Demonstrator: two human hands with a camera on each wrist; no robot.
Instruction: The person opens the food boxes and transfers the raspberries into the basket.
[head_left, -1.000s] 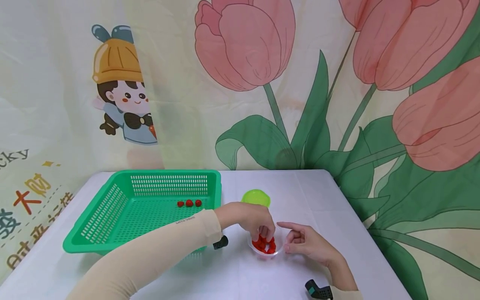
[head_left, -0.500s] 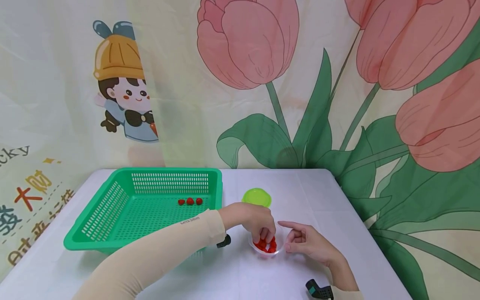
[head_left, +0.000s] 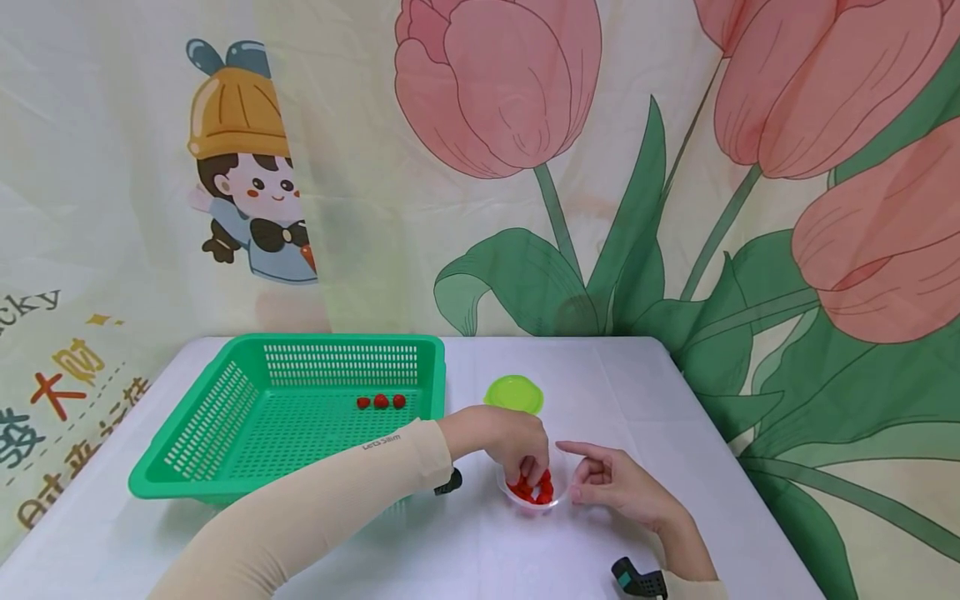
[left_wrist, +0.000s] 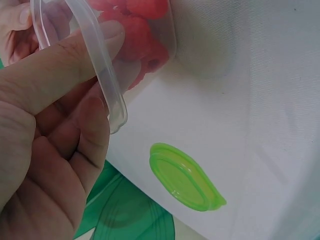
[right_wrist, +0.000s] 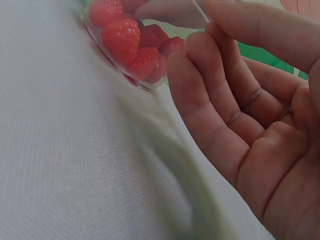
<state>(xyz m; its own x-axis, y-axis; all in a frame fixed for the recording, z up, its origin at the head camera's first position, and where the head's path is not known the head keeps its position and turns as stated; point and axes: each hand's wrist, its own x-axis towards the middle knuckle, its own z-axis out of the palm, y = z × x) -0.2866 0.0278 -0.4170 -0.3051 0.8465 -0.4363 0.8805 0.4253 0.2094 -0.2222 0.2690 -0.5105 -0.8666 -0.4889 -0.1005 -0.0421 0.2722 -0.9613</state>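
The desk [head_left: 615, 392] has a white top, lilac-tinged in the head view and finely woven in the wrist views, with faint creases and a rounded far right corner. On its left part stands a green basket [head_left: 300, 421]. A lime lid [head_left: 513, 392] lies to the right of the basket, apart from it. Nearer the front than the lid stands a clear tub [left_wrist: 114, 97].

The tub [left_wrist: 118, 114] is clear plastic, smooth and glossy at the rim; its raspberries [right_wrist: 121, 40] look pebbled, with a slight shine. From it, the lime-green lid [left_wrist: 182, 177] at twelve o'clock is smooth, glossy plastic, the green basket [head_left: 337, 339] toward ten perforated plastic. The tablecloth [head_left: 600, 392] is matt, finely woven; the left sleeve [head_left: 315, 508], matt cloth; the backdrop [head_left: 360, 167], creased printed fabric.
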